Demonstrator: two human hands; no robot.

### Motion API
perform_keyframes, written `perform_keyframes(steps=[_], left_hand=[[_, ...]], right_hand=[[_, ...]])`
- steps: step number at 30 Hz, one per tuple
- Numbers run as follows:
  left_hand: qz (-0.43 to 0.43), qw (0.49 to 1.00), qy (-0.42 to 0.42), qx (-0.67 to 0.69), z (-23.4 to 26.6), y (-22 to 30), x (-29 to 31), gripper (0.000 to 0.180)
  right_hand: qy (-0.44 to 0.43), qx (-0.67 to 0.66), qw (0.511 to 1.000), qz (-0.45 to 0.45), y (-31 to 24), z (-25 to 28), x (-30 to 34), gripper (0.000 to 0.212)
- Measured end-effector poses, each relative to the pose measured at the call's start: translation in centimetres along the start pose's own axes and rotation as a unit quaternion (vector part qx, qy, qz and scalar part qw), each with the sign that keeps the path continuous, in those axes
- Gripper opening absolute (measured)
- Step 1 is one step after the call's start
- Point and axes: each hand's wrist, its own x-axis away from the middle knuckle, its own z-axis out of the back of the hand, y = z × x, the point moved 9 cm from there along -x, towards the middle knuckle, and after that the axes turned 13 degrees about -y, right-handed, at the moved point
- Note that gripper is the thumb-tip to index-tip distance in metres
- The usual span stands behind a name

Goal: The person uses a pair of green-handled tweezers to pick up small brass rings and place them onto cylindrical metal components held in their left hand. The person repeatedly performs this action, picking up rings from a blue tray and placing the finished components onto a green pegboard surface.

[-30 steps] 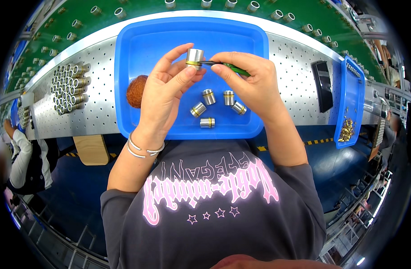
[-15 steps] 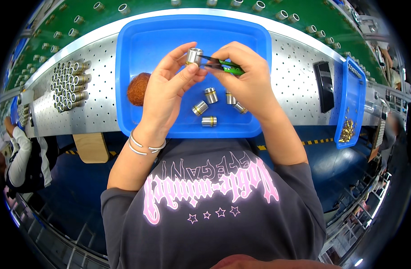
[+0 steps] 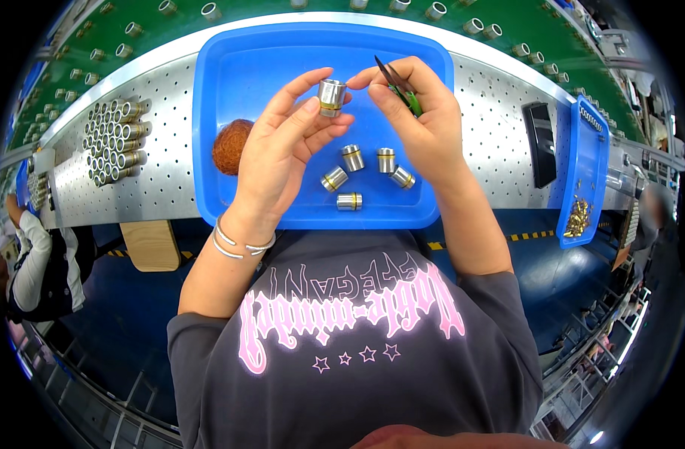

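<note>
A silvery metal sleeve (image 3: pixel 332 93) with a brass-coloured band near its lower end stands upright between the thumb and fingers of my left hand (image 3: pixel 281 142). My right hand (image 3: pixel 425 116) is closed round green-handled snips (image 3: pixel 413 103), whose dark blades point up and away from the sleeve. The right index fingertip is close by the sleeve's right side; whether it touches is hard to tell. Both hands are over a blue tray (image 3: pixel 320 30). Several similar sleeves (image 3: pixel 350 201) lie or stand in it. A brown fibrous ball (image 3: pixel 232 147) rests at the tray's left.
Many sleeves (image 3: pixel 114 142) are grouped on the perforated metal bench (image 3: pixel 170 142) at left. To the right lie a black oblong object (image 3: pixel 539 144) and a smaller blue tray (image 3: pixel 598 168) with brass-coloured pieces. Beyond the bench, a green belt (image 3: pixel 260 9) carries spaced sleeves. Another person's sleeve (image 3: pixel 30 262) shows at far left.
The snips' blades have swung away from the sleeve and now point upward in my right hand. The sleeve has shifted slightly right, and its brass-coloured band shows. Belt sleeves have moved slightly right.
</note>
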Motion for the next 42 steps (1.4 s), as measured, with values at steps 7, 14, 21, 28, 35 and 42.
perform_keyframes(steps=[7, 14, 21, 28, 35, 42], left_hand=[[-0.019, 0.995, 0.000, -0.096, -0.2, 0.4, 0.0, 0.044], [-0.030, 0.986, -0.022, -0.162, -0.8, 0.6, 0.1, 0.042], [-0.049, 0.978, -0.043, -0.196, -1.4, 0.8, 0.3, 0.042], [-0.040, 0.989, 0.008, -0.144, -0.7, 1.2, 0.3, 0.044], [-0.065, 0.992, 0.014, -0.106, -0.4, 1.5, 0.2, 0.044], [-0.069, 0.993, -0.003, -0.099, -0.9, 1.5, 0.3, 0.047]], right_hand=[[-0.001, 0.135, 0.990, 0.029, -2.4, -0.5, 0.1, 0.005], [0.010, 0.196, 0.976, 0.095, -3.6, -0.4, 0.5, 0.014], [0.048, 0.188, 0.977, 0.092, -3.8, 1.4, 0.5, 0.012], [0.108, 0.142, 0.983, 0.041, -3.6, 2.9, 0.8, 0.021], [0.017, 0.229, 0.971, 0.060, -3.2, 0.1, 0.7, 0.015], [0.015, 0.218, 0.975, 0.031, -2.4, 0.0, 0.6, 0.014]])
